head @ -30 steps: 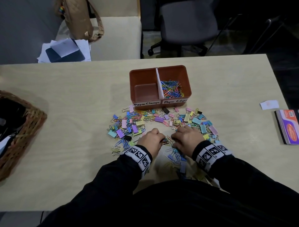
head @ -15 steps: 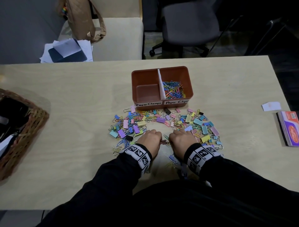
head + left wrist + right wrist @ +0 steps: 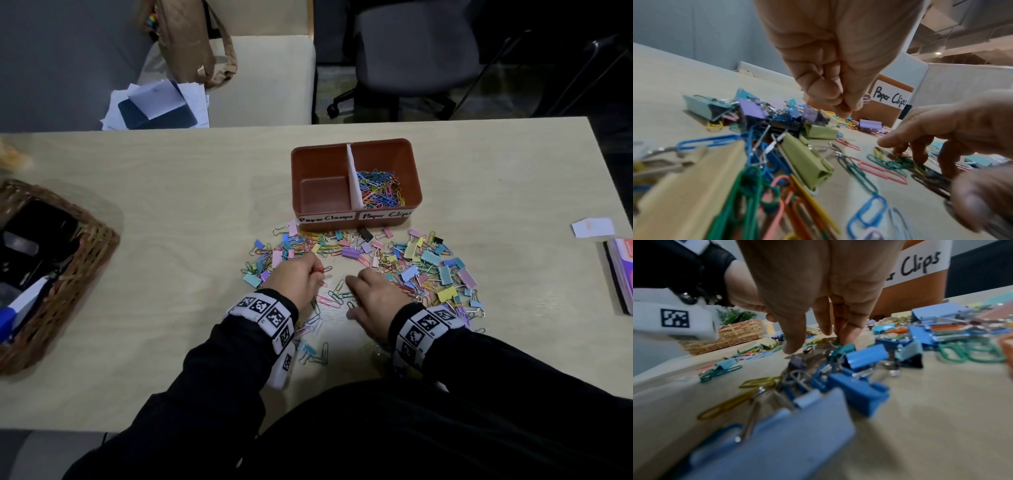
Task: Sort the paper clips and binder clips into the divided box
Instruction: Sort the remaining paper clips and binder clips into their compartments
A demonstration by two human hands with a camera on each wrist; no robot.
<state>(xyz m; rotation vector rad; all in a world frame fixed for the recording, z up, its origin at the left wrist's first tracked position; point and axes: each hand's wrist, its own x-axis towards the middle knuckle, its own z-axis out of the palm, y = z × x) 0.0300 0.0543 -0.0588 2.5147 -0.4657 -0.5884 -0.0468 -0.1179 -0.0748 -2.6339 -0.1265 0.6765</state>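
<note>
Sorting in progress on the bench (image 3: 137, 212), with both hands working the loose pile in front of the divided box (image 3: 356, 145).

Left hand (image 3: 298, 279): fingers curled together, pinching what appears to be a red paper clip (image 3: 320, 270) at the fingertips (image 3: 846, 105); raised just off the bench surface.

Right hand (image 3: 371, 301): fingers spread and reaching down, fingertips (image 3: 791, 347) touching scattered paper clips (image 3: 334, 298); nothing visibly clamped, not gripping as far as can be told.

Location of stock: paper clips already lying in the right compartment, labelled "Paper Clips" (image 3: 385, 216); left compartment, labelled "Paper Clamps" (image 3: 325, 217), showing bare floor. Binder clips (image 3: 431, 270) mixed with more paper clips in a band between the box and the hands, with some stragglers near the wrists.

Handling assessment: paper clips judged light, thin, smooth-coated wire, lying flat and likely to slide or snag on one another; best taken by nipping one loop end or by raking several together. Binder clips judged stiffer and bulkier, with wire handles prone to tangling, as seen in the right wrist view; best taken by the folded coloured body rather than the handles.

Other items noted: wicker basket (image 3: 85, 260) at the left; a small booklet (image 3: 620, 274) at the right edge.
</note>
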